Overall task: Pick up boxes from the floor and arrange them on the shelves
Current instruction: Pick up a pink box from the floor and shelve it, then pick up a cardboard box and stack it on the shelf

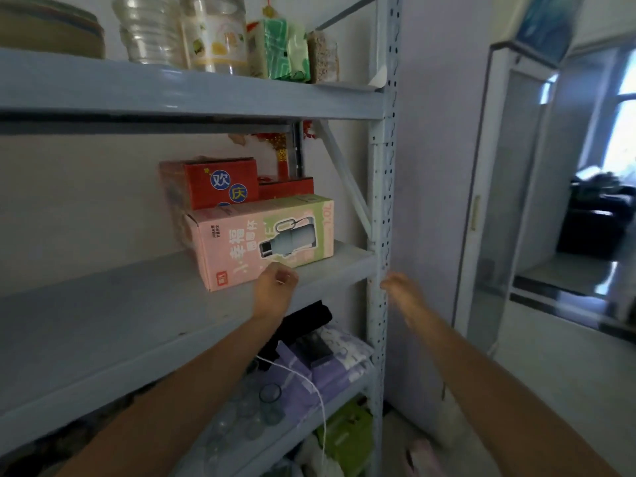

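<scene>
Now the pink box [261, 239] lies on the middle shelf [103, 304], in front of a red box [220, 184]. The left hand [275, 287] hovers just beside its near edge, loosely curled and holding nothing. The right hand [401, 287] is too blurred to tell.

one pink box [261, 241], two red boxes [220, 187] [286, 188], two hands [275, 287] [401, 289]
</scene>
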